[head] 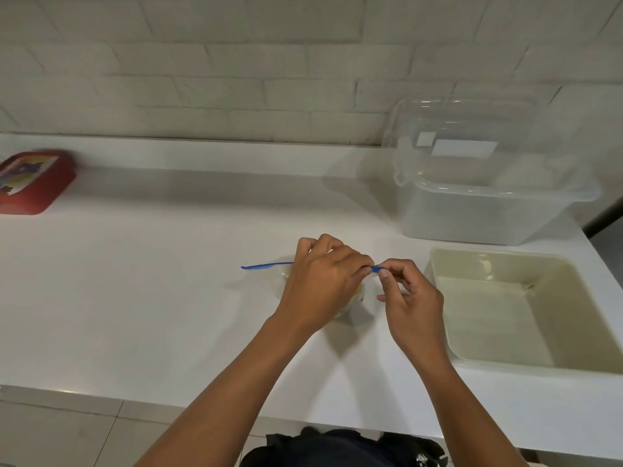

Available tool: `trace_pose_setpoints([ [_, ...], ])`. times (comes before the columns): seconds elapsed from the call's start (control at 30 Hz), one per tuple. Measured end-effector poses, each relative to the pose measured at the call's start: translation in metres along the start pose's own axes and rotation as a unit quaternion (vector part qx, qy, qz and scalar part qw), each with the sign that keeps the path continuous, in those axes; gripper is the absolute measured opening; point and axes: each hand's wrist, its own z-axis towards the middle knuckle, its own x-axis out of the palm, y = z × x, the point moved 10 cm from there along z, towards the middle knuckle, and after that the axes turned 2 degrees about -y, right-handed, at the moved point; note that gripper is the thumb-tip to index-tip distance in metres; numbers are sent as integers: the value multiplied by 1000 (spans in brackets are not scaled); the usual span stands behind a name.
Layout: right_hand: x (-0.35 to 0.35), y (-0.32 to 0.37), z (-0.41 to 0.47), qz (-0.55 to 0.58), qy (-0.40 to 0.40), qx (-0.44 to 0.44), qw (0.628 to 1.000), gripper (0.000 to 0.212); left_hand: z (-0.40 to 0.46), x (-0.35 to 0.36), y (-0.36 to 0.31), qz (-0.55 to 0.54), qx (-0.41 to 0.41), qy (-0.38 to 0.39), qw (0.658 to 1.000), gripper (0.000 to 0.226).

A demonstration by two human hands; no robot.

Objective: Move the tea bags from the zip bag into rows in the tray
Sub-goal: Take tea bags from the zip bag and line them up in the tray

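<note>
A clear zip bag (269, 276) with a blue zip strip stands on the white counter, mostly hidden behind my left hand (320, 278). A little of its pale contents shows below that hand. Both hands pinch the blue strip at its right end: my left hand from the left, my right hand (408, 294) from the right with thumb and forefinger. The cream plastic tray (438, 264) sits to the right of my hands, and nothing lies in it.
A large clear storage box (485, 210) with a lid leaning in it stands behind the tray at the back right. A red lidded box (33, 180) lies at the far left by the brick wall. The counter's front edge runs below my forearms.
</note>
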Motion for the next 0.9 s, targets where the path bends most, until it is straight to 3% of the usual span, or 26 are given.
trace_pose_setpoints([
  [0.9, -10, -15, 0, -5, -25, 28, 999, 17, -69, -57, 120, 63, -95, -15, 993, 16],
])
